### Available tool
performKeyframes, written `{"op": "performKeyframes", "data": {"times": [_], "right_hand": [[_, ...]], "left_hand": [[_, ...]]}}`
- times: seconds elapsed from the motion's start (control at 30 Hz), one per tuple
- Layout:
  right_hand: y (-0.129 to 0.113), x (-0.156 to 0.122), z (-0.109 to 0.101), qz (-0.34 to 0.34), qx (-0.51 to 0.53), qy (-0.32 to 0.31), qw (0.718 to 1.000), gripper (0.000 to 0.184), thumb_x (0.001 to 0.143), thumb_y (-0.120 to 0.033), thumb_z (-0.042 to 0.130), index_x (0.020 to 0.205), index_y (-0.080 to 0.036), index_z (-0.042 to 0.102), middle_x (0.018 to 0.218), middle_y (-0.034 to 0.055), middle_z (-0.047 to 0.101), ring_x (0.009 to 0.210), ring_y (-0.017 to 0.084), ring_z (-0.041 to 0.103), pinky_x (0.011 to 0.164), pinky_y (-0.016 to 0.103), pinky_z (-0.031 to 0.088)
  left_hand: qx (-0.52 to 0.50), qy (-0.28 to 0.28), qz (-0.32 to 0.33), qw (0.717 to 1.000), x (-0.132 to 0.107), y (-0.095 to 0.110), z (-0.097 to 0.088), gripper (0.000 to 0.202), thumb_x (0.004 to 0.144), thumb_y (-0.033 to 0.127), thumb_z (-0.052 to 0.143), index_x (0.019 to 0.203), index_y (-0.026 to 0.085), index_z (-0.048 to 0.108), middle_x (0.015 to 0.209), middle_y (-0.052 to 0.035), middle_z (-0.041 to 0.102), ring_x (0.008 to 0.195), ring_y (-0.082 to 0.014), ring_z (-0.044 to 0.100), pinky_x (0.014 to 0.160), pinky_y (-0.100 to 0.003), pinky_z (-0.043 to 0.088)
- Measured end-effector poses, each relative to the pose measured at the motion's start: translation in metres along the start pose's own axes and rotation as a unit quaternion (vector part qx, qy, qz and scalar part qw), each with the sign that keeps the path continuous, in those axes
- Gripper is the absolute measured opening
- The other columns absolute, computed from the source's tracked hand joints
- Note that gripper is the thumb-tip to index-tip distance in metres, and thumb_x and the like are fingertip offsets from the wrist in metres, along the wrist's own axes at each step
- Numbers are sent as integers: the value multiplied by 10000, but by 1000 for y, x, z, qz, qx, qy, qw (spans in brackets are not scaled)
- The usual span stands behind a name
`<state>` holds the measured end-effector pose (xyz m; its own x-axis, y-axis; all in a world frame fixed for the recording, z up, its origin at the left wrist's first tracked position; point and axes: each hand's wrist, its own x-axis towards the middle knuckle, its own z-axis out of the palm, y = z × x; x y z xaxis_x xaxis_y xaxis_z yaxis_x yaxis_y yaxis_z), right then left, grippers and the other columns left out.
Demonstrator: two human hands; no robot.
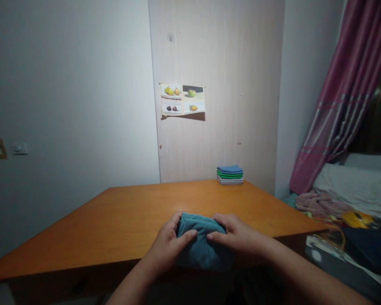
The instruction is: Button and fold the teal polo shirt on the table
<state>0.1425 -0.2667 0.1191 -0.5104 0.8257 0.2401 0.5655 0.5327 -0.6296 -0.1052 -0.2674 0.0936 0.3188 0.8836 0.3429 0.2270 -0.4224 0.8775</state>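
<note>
A folded teal cloth point(203, 250) is held between my two hands at the table's front edge, its layers showing along the top. My left hand point(173, 239) grips its left side, thumb on the near face and fingers behind. On the right side, my right hand point(233, 233) holds it the same way, with the thumb pressed on the front. The fingers behind the cloth are mostly hidden. Whether the cloth rests on the table edge or hangs in front of it, I cannot tell.
An orange-brown wooden table point(130, 216) spreads ahead. At its far right corner stands a neat stack of folded cloths point(230, 175), blue, green and pale checked. A pinkish curtain point(330, 106) and a heap of fabric point(320, 203) lie beyond the right edge. Fruit pictures point(183, 101) hang behind.
</note>
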Motion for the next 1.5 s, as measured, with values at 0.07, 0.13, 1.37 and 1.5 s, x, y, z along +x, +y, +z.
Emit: {"op": "performKeyframes", "data": {"times": [0.07,0.13,1.37,1.5], "right_hand": [[-3,-3,-1,17,37,-34,999,267,853,-417,652,976,-180,650,886,4,657,784,161,587,617,221,408],[-7,-4,-4,34,58,-73,995,287,844,-416,661,1008,-180,648,905,5,655,789,159,592,609,215,411],[99,103,-155,291,102,165,937,149,738,-241,727,729,-179,591,508,-57,471,426,80,374,422,217,218],[124,113,-159,321,173,204,909,114,834,-209,629,766,-183,542,470,-59,454,372,87,392,362,194,250]], "left_hand": [[-41,-20,-10,999,-2,0,1,346,861,470,673,1030,178,596,953,-51,666,866,-201,631,754,-289,505],[-76,-34,-16,996,-3,0,2,335,863,463,677,1010,176,587,916,-38,651,824,-181,620,725,-272,497],[124,167,-10,978,182,-128,14,315,836,469,517,672,204,561,640,-10,576,644,-187,547,615,-283,380],[222,120,-15,967,186,-145,20,289,873,407,465,687,204,552,676,-19,602,675,-196,563,618,-282,361]]}}
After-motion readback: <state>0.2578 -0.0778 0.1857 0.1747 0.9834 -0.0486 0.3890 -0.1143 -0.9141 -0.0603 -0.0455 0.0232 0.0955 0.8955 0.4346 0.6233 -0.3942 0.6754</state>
